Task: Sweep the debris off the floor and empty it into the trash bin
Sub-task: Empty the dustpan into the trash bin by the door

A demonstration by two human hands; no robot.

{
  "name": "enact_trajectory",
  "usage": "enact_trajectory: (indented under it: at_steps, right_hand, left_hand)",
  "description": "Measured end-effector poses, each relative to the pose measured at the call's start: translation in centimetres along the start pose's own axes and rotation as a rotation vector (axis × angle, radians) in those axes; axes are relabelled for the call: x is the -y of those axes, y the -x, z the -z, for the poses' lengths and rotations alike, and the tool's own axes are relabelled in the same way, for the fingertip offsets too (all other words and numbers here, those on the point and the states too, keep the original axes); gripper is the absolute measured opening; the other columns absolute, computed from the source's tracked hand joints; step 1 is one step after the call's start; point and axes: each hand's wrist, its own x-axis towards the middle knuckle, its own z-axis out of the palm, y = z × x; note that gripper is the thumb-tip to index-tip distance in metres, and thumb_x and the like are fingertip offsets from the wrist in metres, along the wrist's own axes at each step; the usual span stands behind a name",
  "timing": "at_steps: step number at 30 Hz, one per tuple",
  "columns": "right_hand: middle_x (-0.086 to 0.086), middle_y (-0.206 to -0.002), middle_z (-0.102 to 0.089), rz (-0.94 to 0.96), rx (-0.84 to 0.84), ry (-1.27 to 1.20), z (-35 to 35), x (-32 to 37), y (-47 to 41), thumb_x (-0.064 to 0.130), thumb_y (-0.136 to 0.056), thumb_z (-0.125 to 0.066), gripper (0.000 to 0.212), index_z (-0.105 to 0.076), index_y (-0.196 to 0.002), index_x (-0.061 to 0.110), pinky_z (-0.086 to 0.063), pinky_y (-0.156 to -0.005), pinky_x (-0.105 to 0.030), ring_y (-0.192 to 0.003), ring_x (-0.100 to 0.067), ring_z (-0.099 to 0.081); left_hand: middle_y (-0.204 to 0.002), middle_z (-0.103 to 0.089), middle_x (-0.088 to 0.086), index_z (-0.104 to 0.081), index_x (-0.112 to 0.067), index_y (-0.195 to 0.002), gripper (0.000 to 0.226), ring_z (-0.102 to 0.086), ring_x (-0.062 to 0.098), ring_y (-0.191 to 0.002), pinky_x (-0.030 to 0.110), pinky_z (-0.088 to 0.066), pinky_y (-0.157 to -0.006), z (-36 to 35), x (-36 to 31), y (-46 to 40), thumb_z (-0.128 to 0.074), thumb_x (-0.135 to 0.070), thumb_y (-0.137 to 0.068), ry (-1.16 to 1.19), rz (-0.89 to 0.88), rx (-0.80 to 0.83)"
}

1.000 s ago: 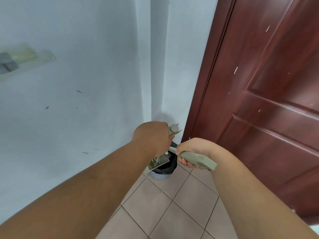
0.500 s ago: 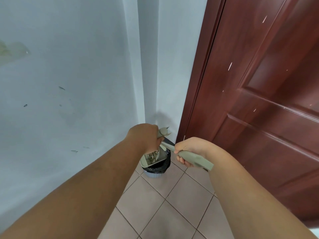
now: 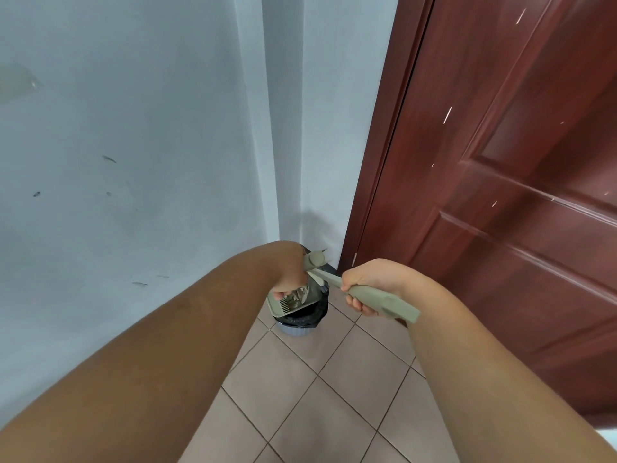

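— Reporting on the hands?
— I am seeing the left hand gripping the handle of the dustpan, fingers curled round it. The right hand is clenching the grey brush handle.
— Where is the dustpan sitting?
— It is hanging tilted directly over the trash bin, with pale debris lying in it.
— And the bin?
— It is standing on the tiled floor in the corner, black liner showing, between the pale wall and the red-brown door.
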Motion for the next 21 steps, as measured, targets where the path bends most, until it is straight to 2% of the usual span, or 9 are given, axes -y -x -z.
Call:
enact_trajectory:
  at_steps: [3,8,11,15,21]
  right_hand:
    - [-0.008,-0.064,-0.043,-0.004,-0.002,0.017,-0.3,0.0,0.5,-0.002,-0.091,-0.045,0.023,-0.043,-0.07,0.007,-0.037,-0.029,-0.01,-0.026,-0.008,-0.046]
    - [-0.005,-0.061,-0.044,-0.032,-0.004,0.074,-0.9,0.1,1.1,0.002,-0.093,-0.043,0.024,-0.044,-0.07,0.009,-0.038,-0.029,-0.01,-0.028,-0.006,-0.047]
    - [-0.003,-0.06,-0.044,-0.031,0.001,0.083,-1.3,0.1,1.6,0.004,-0.094,-0.042,0.024,-0.044,-0.071,0.01,-0.037,-0.03,-0.008,-0.028,-0.005,-0.047]
    - [-0.003,-0.061,-0.044,-0.046,0.006,0.06,-1.8,-0.3,2.3,0.007,-0.094,-0.043,0.019,-0.045,-0.075,0.01,-0.038,-0.032,-0.009,-0.028,-0.005,-0.048]
    - [-0.001,-0.049,-0.047,-0.057,-0.002,0.032,-2.3,-0.4,3.6,0.012,-0.094,-0.045,0.019,-0.045,-0.075,0.01,-0.039,-0.03,-0.008,-0.028,-0.005,-0.047]
  left_hand:
    - [-0.081,-0.065,0.008,-0.053,-0.012,-0.086,0.011,-0.06,0.015,-0.054,0.026,-0.046,-0.054,-0.1,0.0,0.5,-0.046,-0.018,-0.092,-0.092,-0.045,-0.056]
    - [-0.083,-0.053,0.002,-0.052,-0.012,-0.098,0.014,-0.055,0.022,-0.077,0.03,-0.042,-0.064,-0.3,0.9,1.4,-0.045,-0.024,-0.095,-0.249,-0.09,-0.134]
    - [-0.082,-0.051,0.002,-0.049,-0.012,-0.101,0.014,-0.053,0.023,-0.076,0.032,-0.041,-0.063,-0.9,0.9,1.8,-0.044,-0.023,-0.096,-0.314,-0.105,-0.166]
    - [-0.097,-0.063,0.009,-0.049,-0.008,-0.113,0.023,-0.059,0.027,-0.079,0.033,-0.046,-0.064,-2.1,1.1,2.1,-0.043,-0.017,-0.093,-0.445,-0.133,-0.178]
    - [-0.089,-0.061,0.007,-0.049,-0.007,-0.109,0.019,-0.054,0.023,-0.07,0.032,-0.042,-0.058,-2.9,1.0,3.7,-0.043,-0.009,-0.091,-0.585,-0.153,-0.176]
